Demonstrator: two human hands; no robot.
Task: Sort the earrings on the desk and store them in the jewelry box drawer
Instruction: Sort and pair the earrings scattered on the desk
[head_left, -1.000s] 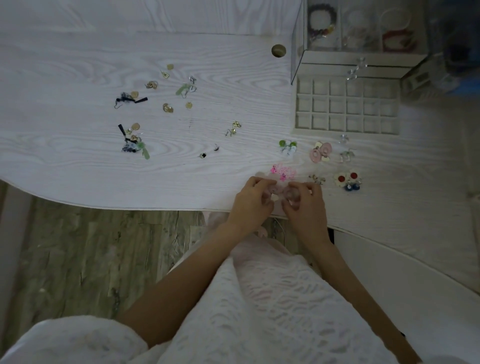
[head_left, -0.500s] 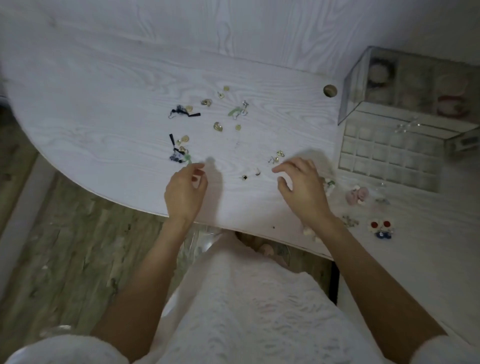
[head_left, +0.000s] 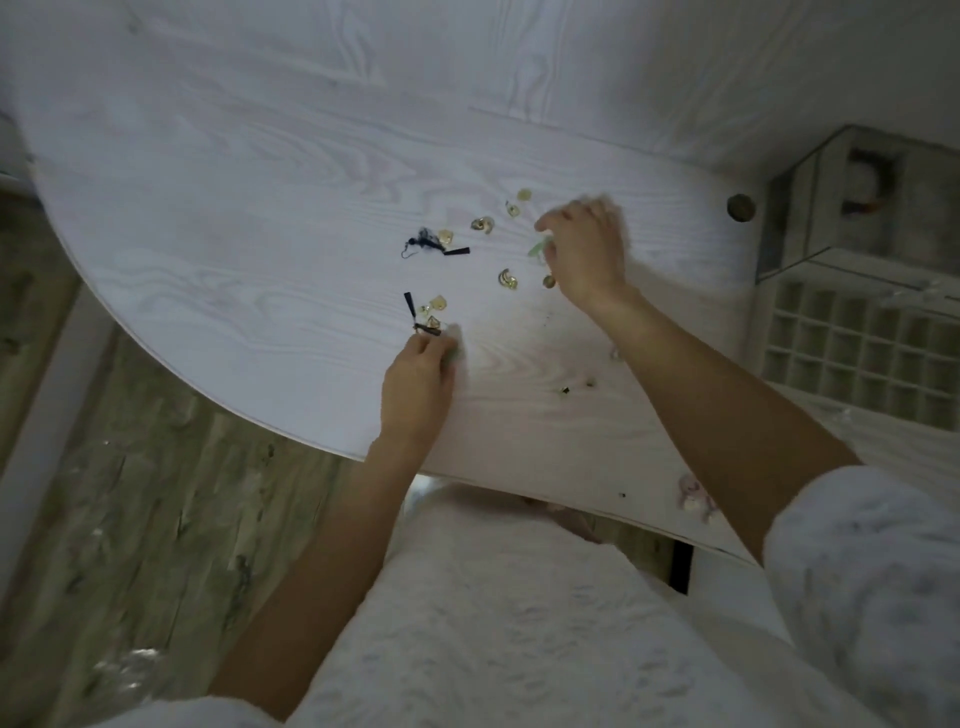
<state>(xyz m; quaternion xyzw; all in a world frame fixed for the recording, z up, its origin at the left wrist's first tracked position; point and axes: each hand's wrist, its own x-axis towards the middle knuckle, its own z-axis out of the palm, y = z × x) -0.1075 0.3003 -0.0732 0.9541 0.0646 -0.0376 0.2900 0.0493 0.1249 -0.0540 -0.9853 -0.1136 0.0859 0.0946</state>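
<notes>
On desk, tassel earring lies crosswise.

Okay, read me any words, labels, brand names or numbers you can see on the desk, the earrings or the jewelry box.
None: no text, label, brand or number shows anywhere.
The desk is plain wood grain.
The jewelry box and its drawer carry no visible marking.
The earrings are too small and blurred to show any.

Bare desk leftward; scattered earrings between both hands.

Left hand and right hand over earrings on desk.
</notes>
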